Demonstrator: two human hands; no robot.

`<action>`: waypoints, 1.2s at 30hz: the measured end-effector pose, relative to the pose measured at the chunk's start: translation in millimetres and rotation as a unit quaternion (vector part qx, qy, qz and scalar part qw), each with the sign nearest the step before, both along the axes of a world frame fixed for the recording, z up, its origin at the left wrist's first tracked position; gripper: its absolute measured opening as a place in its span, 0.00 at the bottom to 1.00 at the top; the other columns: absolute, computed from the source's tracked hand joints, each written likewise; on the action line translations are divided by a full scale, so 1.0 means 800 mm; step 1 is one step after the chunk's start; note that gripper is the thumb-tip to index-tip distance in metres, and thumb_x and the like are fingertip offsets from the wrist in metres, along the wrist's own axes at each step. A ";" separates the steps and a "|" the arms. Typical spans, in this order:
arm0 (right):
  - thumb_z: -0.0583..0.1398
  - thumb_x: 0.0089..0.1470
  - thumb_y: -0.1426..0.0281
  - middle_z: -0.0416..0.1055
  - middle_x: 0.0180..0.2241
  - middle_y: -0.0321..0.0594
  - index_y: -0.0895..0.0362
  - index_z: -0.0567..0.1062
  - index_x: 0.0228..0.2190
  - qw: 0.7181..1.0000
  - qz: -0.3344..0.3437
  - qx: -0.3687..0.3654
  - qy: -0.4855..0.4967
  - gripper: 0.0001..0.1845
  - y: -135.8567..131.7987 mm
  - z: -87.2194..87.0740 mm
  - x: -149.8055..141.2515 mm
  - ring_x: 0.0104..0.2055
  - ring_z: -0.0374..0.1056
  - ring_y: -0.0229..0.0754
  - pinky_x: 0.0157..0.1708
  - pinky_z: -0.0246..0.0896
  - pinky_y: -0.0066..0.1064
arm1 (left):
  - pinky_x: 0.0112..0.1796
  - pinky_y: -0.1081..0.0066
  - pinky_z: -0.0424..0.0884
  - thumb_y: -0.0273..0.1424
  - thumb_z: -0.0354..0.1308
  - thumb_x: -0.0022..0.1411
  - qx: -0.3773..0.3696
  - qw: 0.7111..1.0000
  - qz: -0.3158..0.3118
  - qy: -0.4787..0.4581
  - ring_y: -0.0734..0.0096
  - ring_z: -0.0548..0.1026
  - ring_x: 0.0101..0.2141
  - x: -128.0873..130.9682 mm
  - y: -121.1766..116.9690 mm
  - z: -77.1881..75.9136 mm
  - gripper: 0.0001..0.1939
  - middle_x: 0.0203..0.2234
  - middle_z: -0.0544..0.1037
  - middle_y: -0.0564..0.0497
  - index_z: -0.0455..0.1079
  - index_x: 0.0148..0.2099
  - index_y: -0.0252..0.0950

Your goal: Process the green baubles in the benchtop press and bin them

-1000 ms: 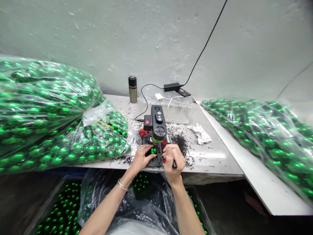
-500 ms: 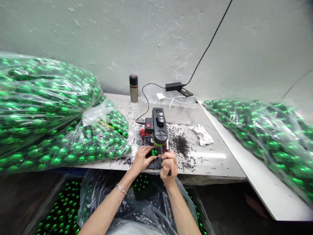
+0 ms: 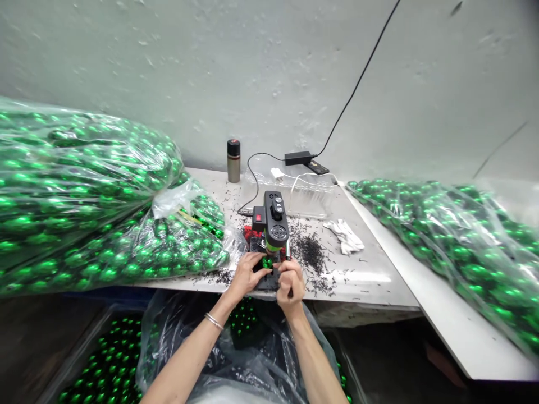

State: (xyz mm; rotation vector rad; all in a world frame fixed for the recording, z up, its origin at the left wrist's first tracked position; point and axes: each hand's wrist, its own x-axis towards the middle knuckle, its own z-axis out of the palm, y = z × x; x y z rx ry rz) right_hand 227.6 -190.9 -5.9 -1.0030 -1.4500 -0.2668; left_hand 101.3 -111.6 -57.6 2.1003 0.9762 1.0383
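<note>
A small black bench drill press [image 3: 277,221] with a red switch stands near the table's front edge. Beneath its head sits a shiny green ball [image 3: 266,262], pinched at the left by the fingers of my left hand [image 3: 246,275]. My right hand [image 3: 290,285] is closed around the machine's lever [image 3: 288,247], its fingertips also close to the ball. The exact contact between machine and ball is hidden. Small red pieces [image 3: 251,231] lie behind the machine's base, and a heap of small black pieces [image 3: 310,251] spreads to its right.
Clear bags of green balls lie left [image 3: 84,196] and right [image 3: 455,241]. Behind stand a flask [image 3: 233,161], a clear plastic tray [image 3: 309,203] and a black power adapter [image 3: 297,158] with cables. A white glove [image 3: 344,236] lies right. Below my arms hangs a plastic bag [image 3: 269,359].
The camera view has shifted slightly, so the table's back part appears lower. Both hands keep nearly the same place at the ball and the lever.
</note>
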 end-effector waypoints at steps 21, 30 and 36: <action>0.52 0.63 0.74 0.67 0.26 0.37 0.55 0.67 0.22 0.990 -0.003 -0.057 0.126 0.16 -0.004 0.065 -0.012 0.29 0.66 0.38 0.29 0.61 0.32 | 0.47 0.55 0.67 0.21 0.53 0.60 0.063 0.925 0.163 0.339 0.48 0.74 0.45 -0.086 0.097 0.069 0.13 0.43 0.77 0.35 0.75 0.44 0.33; 0.52 0.63 0.74 0.67 0.26 0.37 0.55 0.68 0.23 0.992 -0.014 -0.049 0.112 0.16 -0.005 0.061 -0.011 0.29 0.66 0.38 0.29 0.61 0.32 | 0.40 0.67 0.71 0.27 0.59 0.59 0.032 0.957 0.112 0.265 0.63 0.76 0.36 -0.086 0.106 0.065 0.16 0.44 0.74 0.44 0.73 0.50 0.35; 0.52 0.63 0.75 0.67 0.27 0.36 0.55 0.68 0.23 0.993 -0.010 -0.039 0.113 0.16 -0.004 0.062 -0.010 0.29 0.66 0.37 0.29 0.60 0.31 | 0.36 0.69 0.72 0.42 0.61 0.60 -0.040 0.998 0.055 0.014 0.70 0.73 0.30 -0.088 0.051 0.076 0.20 0.40 0.77 0.48 0.74 0.51 0.37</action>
